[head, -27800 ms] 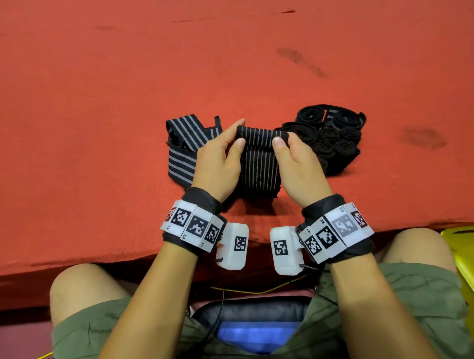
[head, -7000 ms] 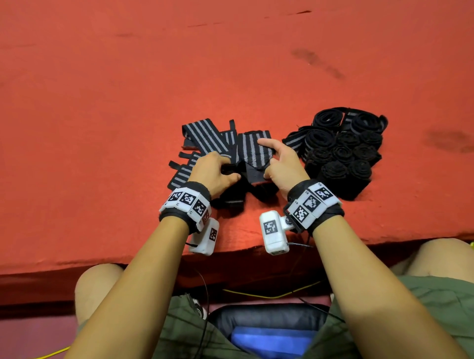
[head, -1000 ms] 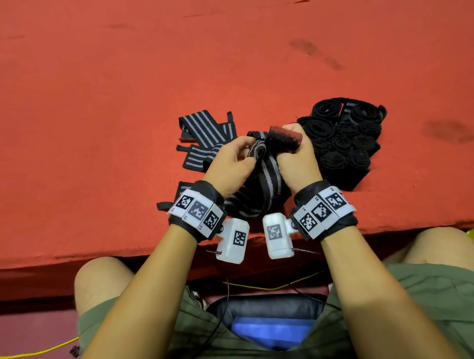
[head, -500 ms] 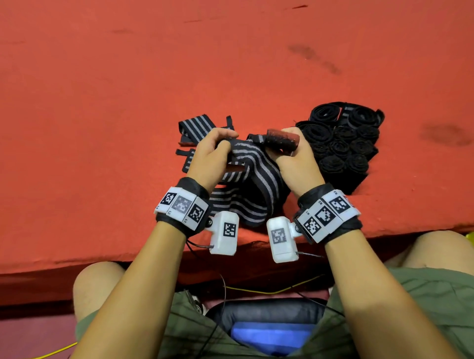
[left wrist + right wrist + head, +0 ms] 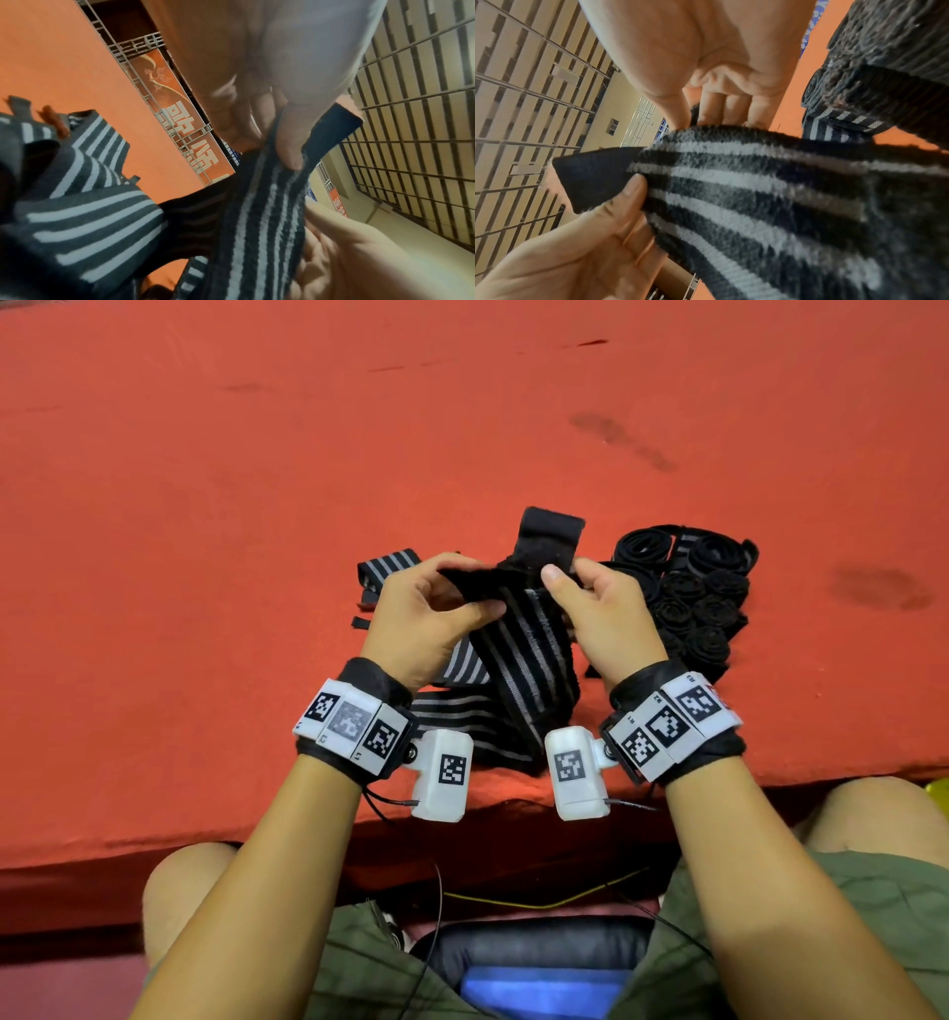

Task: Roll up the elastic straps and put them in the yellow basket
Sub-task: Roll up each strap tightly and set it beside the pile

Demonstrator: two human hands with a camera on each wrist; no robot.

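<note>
Both hands hold one black strap with grey stripes [image 5: 518,670] above the red table. My left hand [image 5: 477,588] pinches its top edge between thumb and fingers, and my right hand [image 5: 565,575] pinches the same end just to the right. The strap's plain black end tab [image 5: 552,536] stands up beyond the fingertips; the rest hangs down to the table edge. In the left wrist view my thumb [image 5: 290,146] presses on the strap [image 5: 257,223]. The right wrist view shows the strap [image 5: 757,192] stretched between both hands. A sliver of the yellow basket [image 5: 942,791] shows at the right edge.
Several rolled black straps [image 5: 688,593] lie packed together right of my hands, also close in the right wrist view [image 5: 885,50]. Another unrolled striped strap [image 5: 385,567] lies left of my left hand. The red table [image 5: 205,557] ends just under my wrists.
The strap's end, bent sideways in my right hand before, now stands up straight between both hands. My left hand has shifted right onto that same end.
</note>
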